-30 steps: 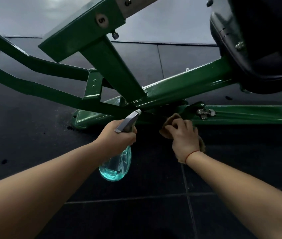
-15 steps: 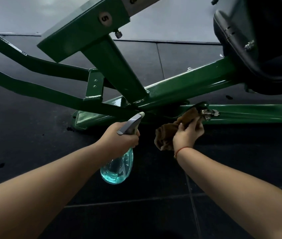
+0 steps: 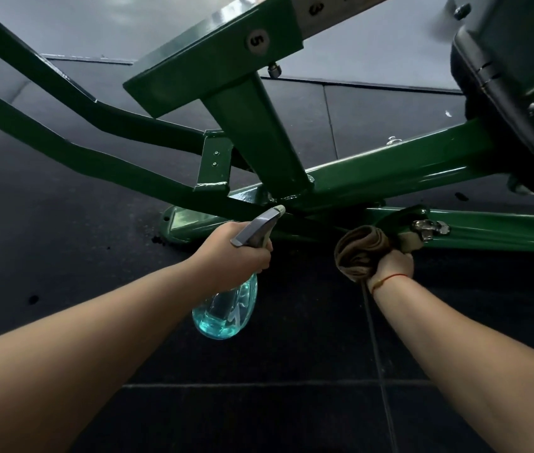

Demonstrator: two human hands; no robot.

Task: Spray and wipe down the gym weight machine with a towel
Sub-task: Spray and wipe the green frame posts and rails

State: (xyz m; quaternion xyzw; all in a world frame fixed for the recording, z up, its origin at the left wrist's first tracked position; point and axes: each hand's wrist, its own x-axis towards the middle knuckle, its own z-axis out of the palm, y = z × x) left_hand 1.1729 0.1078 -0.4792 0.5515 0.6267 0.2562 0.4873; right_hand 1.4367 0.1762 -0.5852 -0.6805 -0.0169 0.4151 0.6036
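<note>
The green steel frame of the weight machine (image 3: 389, 171) crosses the view low over the floor, its bars meeting at a welded joint in the middle. My left hand (image 3: 236, 253) grips a clear spray bottle (image 3: 226, 312) with pale blue liquid and a grey trigger head, nozzle close to that joint. My right hand (image 3: 389, 266) holds a bunched brown towel (image 3: 362, 248) and presses it against the lower green bar, just left of a metal bolt fitting (image 3: 429, 228). A red string circles my right wrist.
A black padded seat (image 3: 517, 93) overhangs at the upper right. A green foot plate (image 3: 187, 220) rests on the dark rubber floor tiles (image 3: 259, 413). An adjustment post marked 5 (image 3: 255, 40) slants overhead.
My right hand has slid the towel to the right along the lower bar toward the bolt fitting. My left hand has kept the bottle in about the same place.
</note>
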